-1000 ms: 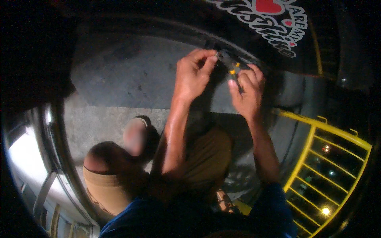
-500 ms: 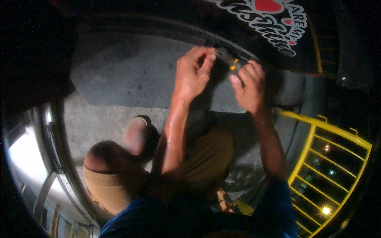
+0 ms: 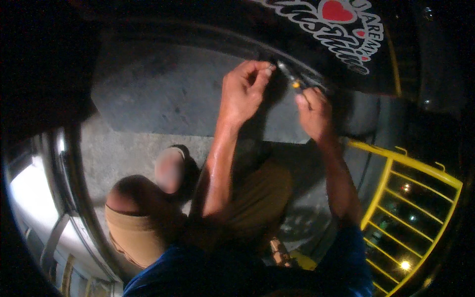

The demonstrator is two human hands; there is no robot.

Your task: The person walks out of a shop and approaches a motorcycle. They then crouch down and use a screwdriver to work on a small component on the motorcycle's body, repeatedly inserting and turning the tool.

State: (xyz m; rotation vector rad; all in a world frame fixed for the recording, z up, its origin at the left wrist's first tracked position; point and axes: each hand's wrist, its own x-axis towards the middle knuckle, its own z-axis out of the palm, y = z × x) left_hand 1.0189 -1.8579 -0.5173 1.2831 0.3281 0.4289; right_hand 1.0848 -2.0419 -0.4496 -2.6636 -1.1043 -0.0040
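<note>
The left hand (image 3: 241,91) was narrowed to a pinch, thumb against fingertip, on a small piece (image 3: 272,67) too blurred to identify. The right hand (image 3: 315,111) was wrapped round the handles of a pair of pliers (image 3: 292,79), slim in this view, with a yellow mark near the grip; whether the jaws were apart could not be told. Their bright tip pointed far and left, just beside the pinch — whether it touched the piece was too small to tell.

The step in hand seemed to be steadying the piece with one hand and bringing the tool to it with the other. A next move would call for a firm pinch and a tip kept clear of the fingertips.

The count came to two hands, one pair of pliers and one small piece, all toward the far edge of one grey sheet (image 3: 163,89). Beyond stood one dark panel (image 3: 282,37) bearing one sticker with three red hearts (image 3: 336,11), one large and two small. Nearer, on the left, was one foot (image 3: 169,168) on the concrete floor (image 3: 123,141) — and on the right, one yellow barred gate (image 3: 419,166).
</note>
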